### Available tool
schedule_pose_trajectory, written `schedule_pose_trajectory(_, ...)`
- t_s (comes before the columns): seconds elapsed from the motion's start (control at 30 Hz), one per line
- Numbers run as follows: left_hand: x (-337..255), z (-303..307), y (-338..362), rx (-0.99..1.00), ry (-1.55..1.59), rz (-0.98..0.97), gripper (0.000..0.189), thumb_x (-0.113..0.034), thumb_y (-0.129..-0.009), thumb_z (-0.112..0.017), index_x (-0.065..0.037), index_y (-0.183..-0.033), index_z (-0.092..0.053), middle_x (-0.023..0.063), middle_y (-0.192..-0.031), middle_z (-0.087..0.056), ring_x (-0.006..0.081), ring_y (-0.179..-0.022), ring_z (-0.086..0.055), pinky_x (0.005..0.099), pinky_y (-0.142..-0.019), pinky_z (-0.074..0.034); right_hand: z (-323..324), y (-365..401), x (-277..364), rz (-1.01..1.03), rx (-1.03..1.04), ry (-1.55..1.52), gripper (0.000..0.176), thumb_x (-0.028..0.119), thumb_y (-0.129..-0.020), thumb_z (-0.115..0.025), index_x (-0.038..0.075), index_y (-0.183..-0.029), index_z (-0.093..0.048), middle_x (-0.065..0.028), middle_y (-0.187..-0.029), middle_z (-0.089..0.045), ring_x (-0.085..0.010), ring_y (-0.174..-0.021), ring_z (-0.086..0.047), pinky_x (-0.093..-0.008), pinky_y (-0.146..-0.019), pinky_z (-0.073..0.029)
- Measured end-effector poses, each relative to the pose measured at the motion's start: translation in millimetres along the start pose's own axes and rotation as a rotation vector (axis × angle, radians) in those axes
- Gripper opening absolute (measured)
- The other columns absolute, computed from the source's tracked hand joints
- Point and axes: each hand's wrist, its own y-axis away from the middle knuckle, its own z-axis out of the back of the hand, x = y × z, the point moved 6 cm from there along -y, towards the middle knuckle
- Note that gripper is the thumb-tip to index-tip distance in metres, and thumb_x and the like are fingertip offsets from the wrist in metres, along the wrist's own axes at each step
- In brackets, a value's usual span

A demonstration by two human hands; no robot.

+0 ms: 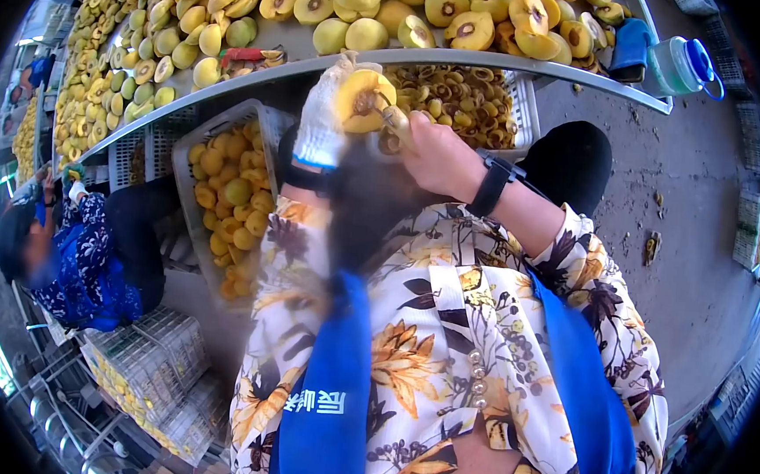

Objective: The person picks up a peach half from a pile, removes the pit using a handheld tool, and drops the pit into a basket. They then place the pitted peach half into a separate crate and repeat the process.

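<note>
My left hand (322,118) wears a white knit glove with a blue cuff, and it is curled tight around a peach half (365,99), just below the table rim (498,62). The fruit is a smooth yellow dome. Its flat, wet cut face is turned back toward me, with the dark stone hollow at the centre. It is nearly round, so it has no clear long axis; the face tilts slightly toward my right.

My right hand (438,157) is bare, with a black watch strap (492,185) on the wrist. It is closed around a small pitting tool (395,119), also just below the rim. The tool is short and brownish, and its tip is too blurred to make out. Its long axis runs from my fist slantwise up to the stone hollow, where the tip meets the flesh.

The rim is a curved band of dull grey metal. Above it lie heaps of halved and whole peaches (361,7), matte yellow-green. Below it, behind my hands, a white slotted crate (469,93) holds brown pitted scraps. Below the rim to my left is a grey tray (225,191) of glossy yellow halves. Beyond the tray a person in a dark blue patterned top (88,252) bends low.
</note>
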Motion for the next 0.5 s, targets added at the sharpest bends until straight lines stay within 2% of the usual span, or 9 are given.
schedule_pose_trajectory(0.07,-3.1,0.1,-0.6,-0.031,-0.021,0.036,0.036,-0.033,-0.095,-0.042,0.001,-0.099,-0.055,0.0112,-0.082,-0.061,0.017,-0.071,-0.06,0.0258,-0.061,-0.049,0.5,0.3,1.9,0.08,0.008,0.007,0.021,0.015,-0.081,-0.052,0.002,-0.096,-0.044,-0.027,-0.073,-0.058,-0.0435,-0.07,-0.058,-0.0481,-0.062,-0.046)
schedule_pose_trajectory(0.17,-13.9,-15.9,12.4,0.011,0.173,0.048,0.045,-0.04,-0.093,-0.04,0.001,-0.1,-0.059,0.0122,-0.084,-0.064,0.0207,-0.07,-0.061,0.0277,-0.062,-0.05,12.5,11.4,20.6,-0.047,-0.078,-0.065,0.021,0.015,-0.08,-0.055,0.002,-0.095,-0.048,-0.0247,-0.071,-0.058,-0.042,-0.067,-0.058,-0.044,-0.06,-0.047)
schedule_pose_trajectory(0.27,-12.3,-10.6,25.7,-0.11,0.282,0.135,0.048,-0.046,-0.09,-0.043,-0.002,-0.098,-0.059,0.0159,-0.085,-0.063,0.0231,-0.063,-0.06,0.0287,-0.051,-0.048,35.1,18.1,18.3,-0.016,-0.267,-0.203,0.021,0.017,-0.079,-0.059,0.002,-0.092,-0.052,-0.0219,-0.07,-0.059,-0.04,-0.066,-0.058,-0.0398,-0.06,-0.047)
schedule_pose_trajectory(0.3,-12.8,-11.0,23.8,-0.116,0.366,0.117,0.05,-0.052,-0.087,-0.044,-0.005,-0.096,-0.059,0.0192,-0.087,-0.063,0.0258,-0.057,-0.058,0.0281,-0.043,-0.044,40.1,14.6,16.6,0.029,-0.26,-0.178,0.022,0.017,-0.078,-0.061,0.002,-0.091,-0.052,-0.0211,-0.07,-0.059,-0.0392,-0.066,-0.058,-0.0387,-0.06,-0.047)
schedule_pose_trajectory(0.37,-6.5,-10.6,28.8,-0.258,0.525,0.151,0.049,-0.051,-0.086,-0.044,-0.006,-0.097,-0.058,0.0193,-0.086,-0.062,0.0273,-0.054,-0.056,0.0272,-0.04,-0.04,44.8,11.8,11.2,0.093,-0.238,-0.136,0.023,0.018,-0.077,-0.063,0.001,-0.09,-0.053,-0.0196,-0.07,-0.059,-0.0376,-0.065,-0.058,-0.0366,-0.06,-0.046)
schedule_pose_trajectory(0.47,-3.8,-15.1,32.6,-0.15,0.587,0.162,0.047,-0.05,-0.087,-0.045,-0.006,-0.098,-0.058,0.017,-0.085,-0.063,0.0278,-0.055,-0.057,0.0282,-0.043,-0.042,41.9,14.9,10.8,0.052,-0.238,-0.116,0.022,0.018,-0.078,-0.062,0.001,-0.089,-0.052,-0.0203,-0.069,-0.058,-0.038,-0.065,-0.057,-0.0376,-0.06,-0.046)
schedule_pose_trajectory(0.5,-3.8,-15.6,35.2,-0.189,0.543,0.167,0.047,-0.05,-0.087,-0.045,-0.006,-0.098,-0.058,0.0157,-0.085,-0.063,0.0274,-0.055,-0.057,0.0285,-0.042,-0.042,42.3,16.3,13.1,0.041,-0.245,-0.114,0.022,0.018,-0.078,-0.062,0.001,-0.089,-0.052,-0.0204,-0.068,-0.057,-0.0384,-0.064,-0.056,-0.0378,-0.06,-0.046)
